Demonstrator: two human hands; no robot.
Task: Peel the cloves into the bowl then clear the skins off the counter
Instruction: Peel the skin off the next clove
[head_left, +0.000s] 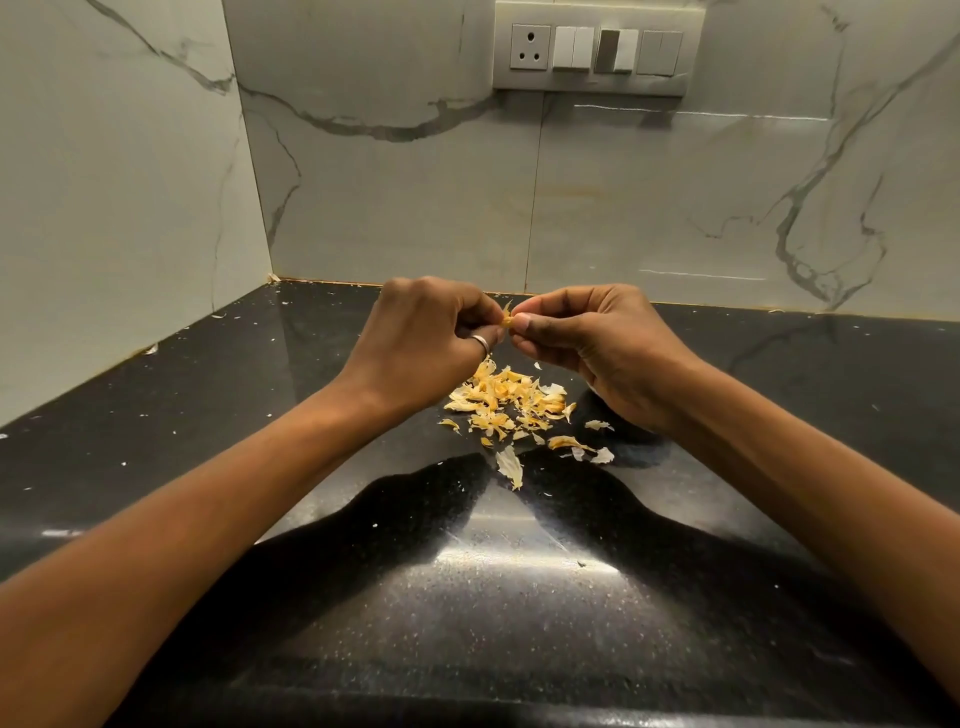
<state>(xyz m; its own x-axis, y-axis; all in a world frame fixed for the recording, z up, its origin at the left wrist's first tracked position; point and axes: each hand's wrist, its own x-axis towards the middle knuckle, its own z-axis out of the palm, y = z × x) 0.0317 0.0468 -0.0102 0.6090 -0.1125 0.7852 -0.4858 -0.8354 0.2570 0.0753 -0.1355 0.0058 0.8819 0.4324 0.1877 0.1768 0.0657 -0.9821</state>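
The shiny black counter (197, 415) meets a white marble wall (389, 197). I see both hands held up over the counter. The left hand (426, 338) and the right hand (597, 343) pinch one tiny yellow clove (506, 318) between curled fingertips. Thin, dry, yellow-white skins (506, 402) lie in a heap just below them.
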